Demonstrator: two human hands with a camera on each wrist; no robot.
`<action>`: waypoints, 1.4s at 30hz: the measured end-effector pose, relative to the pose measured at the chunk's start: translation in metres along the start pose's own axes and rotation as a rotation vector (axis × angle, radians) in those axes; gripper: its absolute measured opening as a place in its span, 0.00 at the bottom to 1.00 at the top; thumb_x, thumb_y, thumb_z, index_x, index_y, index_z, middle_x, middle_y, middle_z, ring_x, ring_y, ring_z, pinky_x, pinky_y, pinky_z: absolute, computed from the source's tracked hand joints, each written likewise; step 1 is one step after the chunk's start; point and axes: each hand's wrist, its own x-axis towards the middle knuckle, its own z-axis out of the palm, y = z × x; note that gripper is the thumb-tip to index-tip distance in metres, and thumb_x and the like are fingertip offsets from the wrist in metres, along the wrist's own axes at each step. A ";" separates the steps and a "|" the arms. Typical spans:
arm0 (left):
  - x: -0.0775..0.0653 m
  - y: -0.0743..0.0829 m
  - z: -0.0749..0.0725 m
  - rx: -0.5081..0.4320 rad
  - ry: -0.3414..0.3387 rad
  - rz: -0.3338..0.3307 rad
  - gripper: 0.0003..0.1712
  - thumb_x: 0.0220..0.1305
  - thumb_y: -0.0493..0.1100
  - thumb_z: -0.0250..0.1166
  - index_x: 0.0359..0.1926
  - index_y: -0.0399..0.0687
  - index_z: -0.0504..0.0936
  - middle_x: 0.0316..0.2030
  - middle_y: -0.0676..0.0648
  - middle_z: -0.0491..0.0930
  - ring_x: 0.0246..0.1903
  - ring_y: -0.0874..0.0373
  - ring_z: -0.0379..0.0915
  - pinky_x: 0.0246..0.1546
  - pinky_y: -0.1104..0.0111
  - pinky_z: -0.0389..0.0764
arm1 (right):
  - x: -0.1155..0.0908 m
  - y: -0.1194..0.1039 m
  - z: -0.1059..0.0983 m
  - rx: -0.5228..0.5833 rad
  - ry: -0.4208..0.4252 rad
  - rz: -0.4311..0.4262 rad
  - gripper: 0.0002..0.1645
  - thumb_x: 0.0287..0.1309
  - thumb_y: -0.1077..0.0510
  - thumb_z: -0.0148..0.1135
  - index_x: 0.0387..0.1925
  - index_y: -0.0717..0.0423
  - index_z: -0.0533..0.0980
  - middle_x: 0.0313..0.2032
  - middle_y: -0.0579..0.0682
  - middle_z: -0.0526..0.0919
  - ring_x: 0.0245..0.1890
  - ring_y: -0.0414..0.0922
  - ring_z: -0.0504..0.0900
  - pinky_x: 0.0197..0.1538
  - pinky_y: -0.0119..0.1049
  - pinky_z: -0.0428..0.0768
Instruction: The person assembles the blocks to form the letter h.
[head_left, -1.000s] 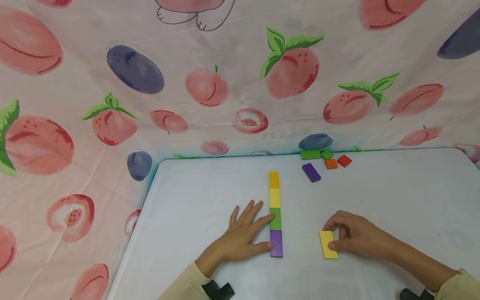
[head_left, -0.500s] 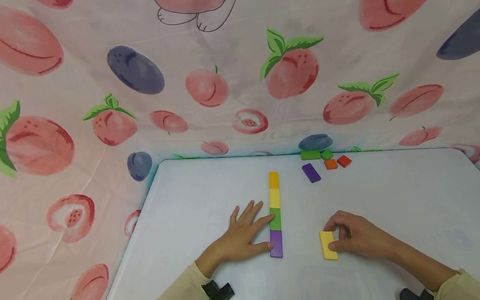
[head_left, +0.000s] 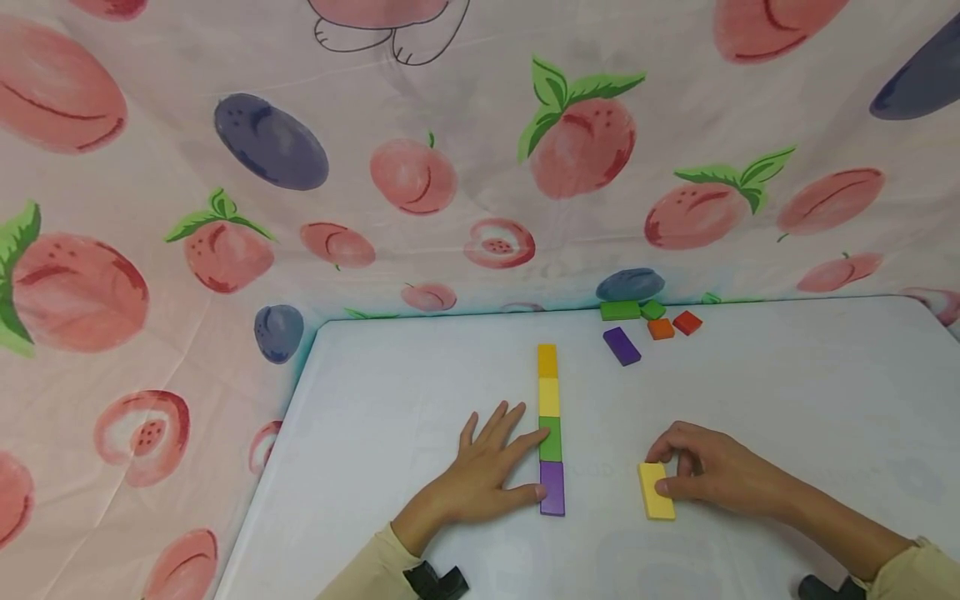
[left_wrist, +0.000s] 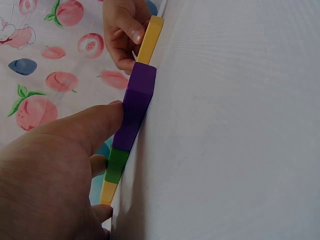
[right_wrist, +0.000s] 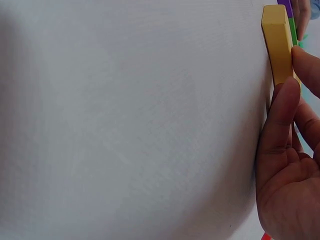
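A straight column of flat wooden blocks runs away from me on the white table: a purple block (head_left: 554, 498) nearest, then a green block (head_left: 552, 447), a yellow block (head_left: 549, 397) and an amber block (head_left: 547, 361). Fingers spread, my left hand (head_left: 476, 483) lies left of the column, its thumb on the purple block and its index fingertip on the green one. To the right, my right hand (head_left: 720, 471) holds a separate yellow block (head_left: 652, 500) by thumb and curled index finger. That block (right_wrist: 276, 35) lies slightly askew, a gap away from the column.
Near the table's far edge sit a loose dark purple block (head_left: 622, 346), a long green block (head_left: 620, 311), a small green block (head_left: 653, 310), an orange block (head_left: 662, 329) and a red block (head_left: 687, 322). A fruit-print cloth (head_left: 420, 92) hangs behind the white table (head_left: 390, 375).
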 end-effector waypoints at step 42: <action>-0.001 -0.001 0.001 -0.001 -0.005 -0.004 0.42 0.70 0.70 0.55 0.79 0.68 0.57 0.83 0.45 0.41 0.82 0.44 0.29 0.73 0.34 0.32 | 0.001 0.000 -0.001 0.016 -0.029 0.028 0.19 0.59 0.48 0.73 0.49 0.49 0.79 0.38 0.43 0.78 0.32 0.35 0.76 0.34 0.28 0.74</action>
